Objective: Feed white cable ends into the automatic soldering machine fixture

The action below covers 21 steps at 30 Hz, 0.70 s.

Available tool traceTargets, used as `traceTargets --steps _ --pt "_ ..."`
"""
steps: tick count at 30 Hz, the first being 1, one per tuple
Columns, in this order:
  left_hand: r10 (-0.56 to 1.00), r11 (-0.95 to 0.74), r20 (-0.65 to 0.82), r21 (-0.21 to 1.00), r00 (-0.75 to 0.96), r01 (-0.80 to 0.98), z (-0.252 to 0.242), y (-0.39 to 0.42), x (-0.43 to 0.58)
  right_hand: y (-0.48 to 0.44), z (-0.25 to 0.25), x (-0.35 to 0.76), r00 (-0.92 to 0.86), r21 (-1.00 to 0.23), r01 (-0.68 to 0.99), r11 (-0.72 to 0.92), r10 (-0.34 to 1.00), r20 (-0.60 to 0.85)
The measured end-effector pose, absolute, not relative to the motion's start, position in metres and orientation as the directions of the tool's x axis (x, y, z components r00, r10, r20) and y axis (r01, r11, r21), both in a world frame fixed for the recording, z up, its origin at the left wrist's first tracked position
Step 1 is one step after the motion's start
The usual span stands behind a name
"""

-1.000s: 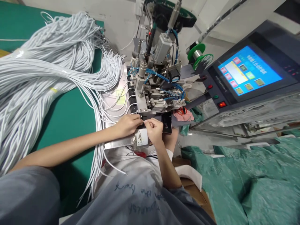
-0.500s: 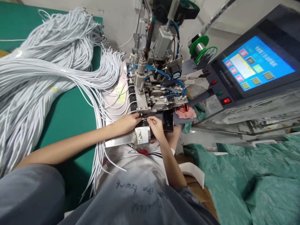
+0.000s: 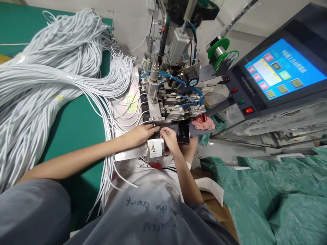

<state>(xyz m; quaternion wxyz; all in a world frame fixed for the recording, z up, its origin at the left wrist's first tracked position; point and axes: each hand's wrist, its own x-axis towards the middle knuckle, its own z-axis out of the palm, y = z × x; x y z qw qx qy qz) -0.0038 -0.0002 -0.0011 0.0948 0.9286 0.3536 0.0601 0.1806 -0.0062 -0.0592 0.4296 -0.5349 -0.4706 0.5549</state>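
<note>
My left hand point(image 3: 139, 135) rests at the front edge of a small metal machine point(image 3: 166, 102), its fingers curled and pinching a thin white cable end at the fixture. My right hand point(image 3: 170, 139) is right beside it, fingers pinched on the same small piece near the black fixture row point(image 3: 144, 109). What sits between the fingertips is too small to name for certain. A shiny metal guard point(image 3: 143, 151) with a warning sticker lies just under both hands. Several white cables point(image 3: 122, 112) run from the fixture to the left.
A large bundle of white cables point(image 3: 46, 78) covers the green table point(image 3: 74, 126) at left. A touch-screen control panel point(image 3: 278, 73) with red and green buttons stands at right. A green wire spool point(image 3: 219, 51) sits behind the machine. Green plastic sheeting point(image 3: 268, 197) lies at lower right.
Both hands have shifted slightly up toward the machine's front edge, and the fingertips have closed in together. The view has tilted a little; nothing else moved.
</note>
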Motion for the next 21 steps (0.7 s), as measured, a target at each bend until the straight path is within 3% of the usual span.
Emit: traceTargets --steps 12,21 --pt "0.608 -0.792 -0.001 0.061 0.794 0.607 -0.0030 -0.0004 -0.0037 -0.0037 -0.0558 0.1796 -0.058 -0.976 0.019 -0.217 0.974 -0.218" --pt "0.601 -0.797 0.039 0.106 0.799 0.594 -0.0074 0.0003 -0.0049 -0.0037 -0.0576 0.1781 -0.037 -0.982 0.031 -0.188 0.981 -0.189"
